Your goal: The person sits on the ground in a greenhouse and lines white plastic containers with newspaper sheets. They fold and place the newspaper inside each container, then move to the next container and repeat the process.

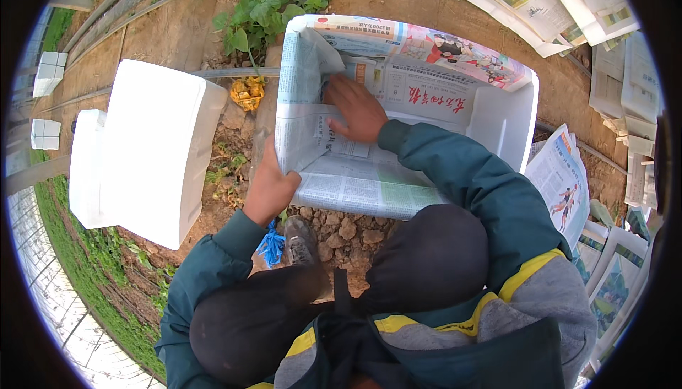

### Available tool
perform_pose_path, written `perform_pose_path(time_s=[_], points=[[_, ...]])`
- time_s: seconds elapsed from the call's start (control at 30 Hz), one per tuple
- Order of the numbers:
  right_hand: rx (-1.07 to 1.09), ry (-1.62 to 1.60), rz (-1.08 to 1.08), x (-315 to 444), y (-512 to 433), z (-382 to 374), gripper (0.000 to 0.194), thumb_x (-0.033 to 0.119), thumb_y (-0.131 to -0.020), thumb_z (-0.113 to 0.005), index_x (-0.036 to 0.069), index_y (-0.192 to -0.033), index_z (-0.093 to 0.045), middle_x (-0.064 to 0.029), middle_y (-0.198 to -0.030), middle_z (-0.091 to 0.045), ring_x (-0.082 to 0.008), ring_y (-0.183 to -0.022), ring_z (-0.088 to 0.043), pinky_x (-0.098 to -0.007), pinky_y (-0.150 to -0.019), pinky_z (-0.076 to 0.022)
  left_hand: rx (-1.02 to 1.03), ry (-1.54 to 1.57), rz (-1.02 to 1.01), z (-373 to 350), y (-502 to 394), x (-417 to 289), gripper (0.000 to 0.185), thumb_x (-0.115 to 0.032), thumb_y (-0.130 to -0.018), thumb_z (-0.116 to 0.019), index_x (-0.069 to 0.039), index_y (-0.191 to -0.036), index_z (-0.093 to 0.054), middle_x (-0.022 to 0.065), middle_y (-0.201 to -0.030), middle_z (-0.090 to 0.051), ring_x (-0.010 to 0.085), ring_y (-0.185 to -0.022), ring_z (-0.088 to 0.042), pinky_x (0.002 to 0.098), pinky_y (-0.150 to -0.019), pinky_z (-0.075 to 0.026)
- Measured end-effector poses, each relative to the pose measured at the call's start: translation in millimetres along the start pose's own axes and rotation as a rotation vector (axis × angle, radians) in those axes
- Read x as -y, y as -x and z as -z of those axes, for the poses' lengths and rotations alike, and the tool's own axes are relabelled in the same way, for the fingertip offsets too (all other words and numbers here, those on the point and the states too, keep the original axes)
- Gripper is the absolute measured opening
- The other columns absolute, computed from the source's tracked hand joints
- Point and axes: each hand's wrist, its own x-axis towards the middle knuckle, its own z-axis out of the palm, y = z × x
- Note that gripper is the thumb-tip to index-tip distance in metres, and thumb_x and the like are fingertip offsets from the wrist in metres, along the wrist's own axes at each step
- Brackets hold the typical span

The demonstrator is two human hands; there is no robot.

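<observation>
A white foam box [503,117] stands before me, with newspaper sheets [394,184] covering much of its inside and folded over its rim. The right end wall is bare foam. My left hand [269,186] grips the near left corner of the box, its thumb on the paper-covered rim and its fingers partly hidden outside. Inside the box, my right hand [354,109] lies spread against the newspaper near the left end. Its fingertips reach under a loose paper flap [325,50] in the far left corner and are partly hidden.
White foam boxes [152,149] stand at left. More paper-lined boxes [527,5] are at upper right and lower right. Loose newspapers [562,181] lie right of my box. Leafy plants [266,8], a hose [234,73], blue twine [272,245] and soil clods [346,229] lie around it.
</observation>
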Motion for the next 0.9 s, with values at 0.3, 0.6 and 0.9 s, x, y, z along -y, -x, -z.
perform_pose_path(time_s=[0.3, 0.6, 0.9], points=[[-0.083, 0.197, 0.081, -15, -24, -5, 0.058, 0.024, -0.086, -0.065, -0.005, -0.134, -0.053, -0.0213, -0.153, -0.038, -0.0366, -0.137, -0.041, -0.0493, -0.115, -0.0326, -0.019, -0.061, -0.057, 0, -2, 10, 0.074, -0.003, -0.079, -0.055, 0.001, -0.148, -0.03, 0.0333, -0.125, -0.058, 0.0482, -0.116, -0.059, 0.0476, -0.099, -0.047], [-0.078, 0.232, 0.032, -24, -38, -6, 0.058, 0.025, -0.087, -0.064, -0.005, -0.135, -0.053, -0.0222, -0.146, -0.045, -0.0374, -0.134, -0.044, -0.052, -0.113, -0.0338, -0.05, -0.118, -0.1, 0, -2, 8, 0.075, -0.006, -0.079, -0.055, -0.001, -0.15, -0.029, 0.0329, -0.121, -0.06, 0.0491, -0.112, -0.061, 0.0482, -0.098, -0.048], [-0.058, 0.188, 0.011, -18, -34, 6, 0.045, 0.02, -0.084, -0.065, -0.002, -0.123, -0.06, -0.0217, -0.141, -0.05, -0.0373, -0.134, -0.045, -0.0506, -0.114, -0.0355, -0.034, -0.078, -0.044, -1, -1, 3, 0.076, -0.006, -0.079, -0.055, -0.001, -0.151, -0.027, 0.0324, -0.124, -0.059, 0.0485, -0.114, -0.06, 0.0486, -0.099, -0.047]])
